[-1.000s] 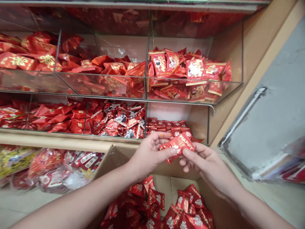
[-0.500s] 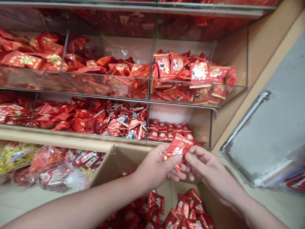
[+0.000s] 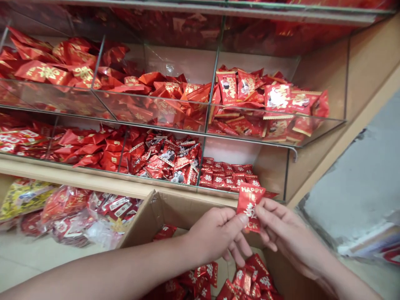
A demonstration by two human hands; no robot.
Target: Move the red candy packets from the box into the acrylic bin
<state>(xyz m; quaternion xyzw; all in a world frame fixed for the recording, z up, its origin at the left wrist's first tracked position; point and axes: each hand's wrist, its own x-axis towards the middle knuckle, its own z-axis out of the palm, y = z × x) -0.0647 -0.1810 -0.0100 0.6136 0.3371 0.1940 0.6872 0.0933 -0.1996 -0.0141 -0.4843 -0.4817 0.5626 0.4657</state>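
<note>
Over an open cardboard box (image 3: pixel 178 204), a small red candy packet (image 3: pixel 248 200) with gold and white print stands upright between my hands. My right hand (image 3: pixel 283 227) pinches its right edge between thumb and fingers. On the lower left edge rests the thumb of my left hand (image 3: pixel 218 233); its index finger is partly hidden by the packet, and its other fingers stretch out below. Matching candy packets (image 3: pixel 246 275) lie loose in the box. Just behind the held packet, a shelf compartment contains neat rows of the same packets (image 3: pixel 218 177).
Clear-walled shelf compartments hold other red packets (image 3: pixel 181 156), including gold-edged packets (image 3: pixel 278 98) at upper right. Bagged goods (image 3: pixel 68 212) lie under the shelf at left. A wooden side panel (image 3: pixel 346 137) and a grey wall (image 3: pixel 353 179) bound the right.
The packet has turned from tilted to upright and moved right, mostly into my right hand's pinch. My left fingers have loosened and spread downward. The view has shifted slightly.
</note>
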